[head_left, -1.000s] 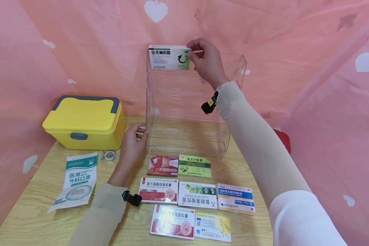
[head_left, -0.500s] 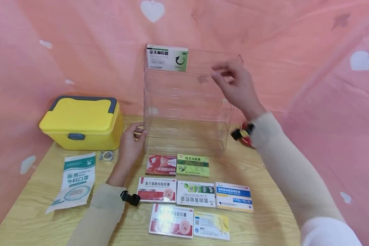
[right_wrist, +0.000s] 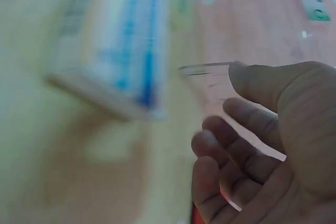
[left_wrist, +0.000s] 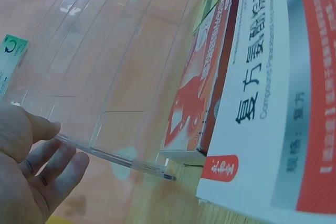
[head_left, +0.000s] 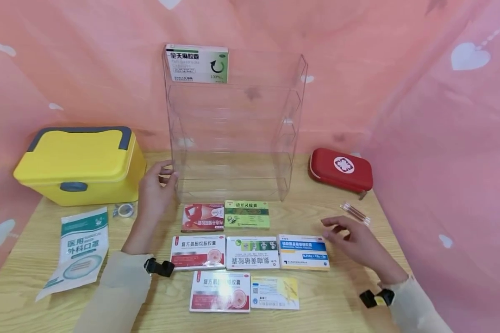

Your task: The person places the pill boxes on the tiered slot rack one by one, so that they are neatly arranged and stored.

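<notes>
Clear acrylic makes the display rack [head_left: 233,185] hard to judge by eye, and that worries us most. Our left hand [head_left: 156,187] pinches its left side edge, thumb and fingers either side of the panel; too firm a push there could slide or tilt the rack and jolt the Tall Gastrodia capsule box [head_left: 197,64] standing at the left end of the top tier. Our right hand [head_left: 352,243], empty, hovers just beside the glucosamine sulfate capsule box [head_left: 304,252], fingers loosely bent with a modest gap to the thumb. A low sweep might catch that box's corner and shove it into its neighbour (they lie almost edge to edge).

Counting, we have one rack with one box in it, and seven medicine boxes flat on the wooden table [head_left: 337,300]: two red-and-white compound paracetamol boxes [head_left: 197,252], one red ibuprofen box [head_left: 203,218], one green Qingkailing box [head_left: 247,214], one white-and-green capsule box [head_left: 253,252], one yellow-and-white box [head_left: 274,292] and the glucosamine one. Around them: one yellow case [head_left: 75,159], one red zip pouch [head_left: 341,169], one surgical mask packet [head_left: 77,252], one wrapped tape roll [head_left: 125,211], and brown swabs [head_left: 355,213] too small to count.
</notes>
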Available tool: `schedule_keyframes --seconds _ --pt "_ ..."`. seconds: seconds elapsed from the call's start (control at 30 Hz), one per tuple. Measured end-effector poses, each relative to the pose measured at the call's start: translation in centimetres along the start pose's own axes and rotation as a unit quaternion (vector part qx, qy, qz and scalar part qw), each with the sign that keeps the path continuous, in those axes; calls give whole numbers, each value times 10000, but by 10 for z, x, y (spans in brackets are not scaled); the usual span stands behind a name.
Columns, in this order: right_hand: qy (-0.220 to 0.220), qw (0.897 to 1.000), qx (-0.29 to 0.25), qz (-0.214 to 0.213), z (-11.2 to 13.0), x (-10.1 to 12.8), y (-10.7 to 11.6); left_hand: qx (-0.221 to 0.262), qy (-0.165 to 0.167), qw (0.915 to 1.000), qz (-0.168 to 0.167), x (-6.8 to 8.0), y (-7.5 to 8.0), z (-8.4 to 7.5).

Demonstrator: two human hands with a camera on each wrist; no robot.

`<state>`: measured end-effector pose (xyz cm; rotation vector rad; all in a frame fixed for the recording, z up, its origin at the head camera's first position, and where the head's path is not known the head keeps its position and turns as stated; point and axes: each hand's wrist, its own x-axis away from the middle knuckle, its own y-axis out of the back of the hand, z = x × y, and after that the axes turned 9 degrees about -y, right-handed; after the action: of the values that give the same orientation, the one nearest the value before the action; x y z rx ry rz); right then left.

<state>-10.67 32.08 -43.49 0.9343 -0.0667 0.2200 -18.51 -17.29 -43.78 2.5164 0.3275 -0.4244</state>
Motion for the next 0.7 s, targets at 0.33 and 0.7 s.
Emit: schedule_keyframes --seconds 0.33,0.7 --pt "-21 9996 276 -22 -31 19 -35 -40 -36 10000 24 0 -1 -4" --pt "-307 9973 -590 -320 -39 8 -37 -109 55 9999 -8 2 0 -4"
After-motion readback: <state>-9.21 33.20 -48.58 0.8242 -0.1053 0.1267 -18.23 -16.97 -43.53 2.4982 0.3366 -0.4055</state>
